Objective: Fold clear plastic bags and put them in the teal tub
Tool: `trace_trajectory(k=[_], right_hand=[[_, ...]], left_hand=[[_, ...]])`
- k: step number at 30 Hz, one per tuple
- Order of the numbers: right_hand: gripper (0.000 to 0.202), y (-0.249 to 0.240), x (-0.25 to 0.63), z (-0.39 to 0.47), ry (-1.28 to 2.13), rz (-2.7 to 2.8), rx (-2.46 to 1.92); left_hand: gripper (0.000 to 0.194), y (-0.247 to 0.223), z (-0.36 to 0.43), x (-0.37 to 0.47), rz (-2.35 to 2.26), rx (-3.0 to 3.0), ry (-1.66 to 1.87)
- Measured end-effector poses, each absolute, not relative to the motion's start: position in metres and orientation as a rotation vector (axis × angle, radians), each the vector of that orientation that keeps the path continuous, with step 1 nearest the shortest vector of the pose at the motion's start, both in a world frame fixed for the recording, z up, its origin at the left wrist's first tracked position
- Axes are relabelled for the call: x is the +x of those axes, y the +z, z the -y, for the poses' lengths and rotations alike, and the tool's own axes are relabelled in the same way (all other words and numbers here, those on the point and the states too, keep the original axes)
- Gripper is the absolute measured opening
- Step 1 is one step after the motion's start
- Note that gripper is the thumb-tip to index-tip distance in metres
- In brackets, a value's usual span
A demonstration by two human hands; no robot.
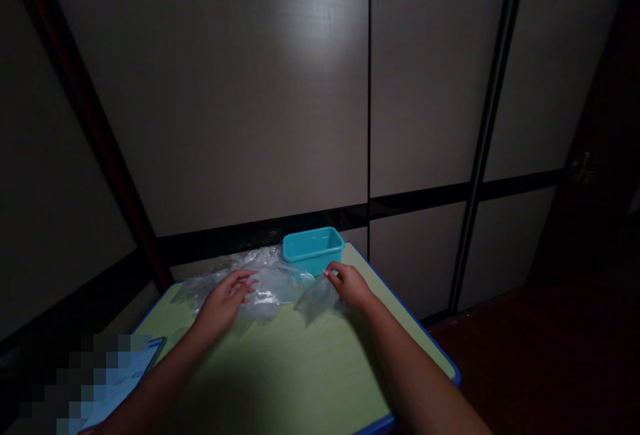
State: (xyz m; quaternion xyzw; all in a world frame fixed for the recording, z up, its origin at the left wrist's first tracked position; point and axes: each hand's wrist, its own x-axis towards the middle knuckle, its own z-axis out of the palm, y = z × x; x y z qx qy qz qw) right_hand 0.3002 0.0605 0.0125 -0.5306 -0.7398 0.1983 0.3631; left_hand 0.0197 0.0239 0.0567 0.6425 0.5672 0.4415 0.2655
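Clear crumpled plastic bags [265, 288] lie in a heap across the far part of the light green table [290, 368]. My left hand [225, 298] is over the left side of the heap, its fingers curved and apart, with nothing visibly gripped. A small clear plastic bag [316, 300] hangs from my right hand [351, 283], pinched between thumb and fingertips. Just behind that hand stands a turquoise plastic bin [313, 255], open at the top; the hand covers its lower right corner. What the bin holds cannot be made out.
A blue edge [453, 372] runs round the table. Behind it rise tall grey cabinet panels [270, 122] with a dark band. At the lower left lies a flat item with a pale blue surface [125, 378], partly blurred out. Dark reddish floor [540, 362] shows at right.
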Motion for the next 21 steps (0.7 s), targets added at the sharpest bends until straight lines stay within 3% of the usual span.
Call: trace_trajectory(k=[5, 11, 21], right_hand=[[0.027, 0.019, 0.298, -0.053, 0.319, 1.984, -1.423], [0.028, 0.021, 0.299, -0.051, 0.218, 2.049, -1.430], [0.032, 0.030, 0.300, -0.050, 0.057, 2.109, -1.514]], left_hand=[[0.028, 0.077, -0.094, 0.052, -1.875, 1.761, 0.985], [0.033, 0.083, -0.155, 0.079, -2.008, 1.719, 0.729], [0.034, 0.079, -0.185, 0.107, -2.097, 1.728, 0.569]])
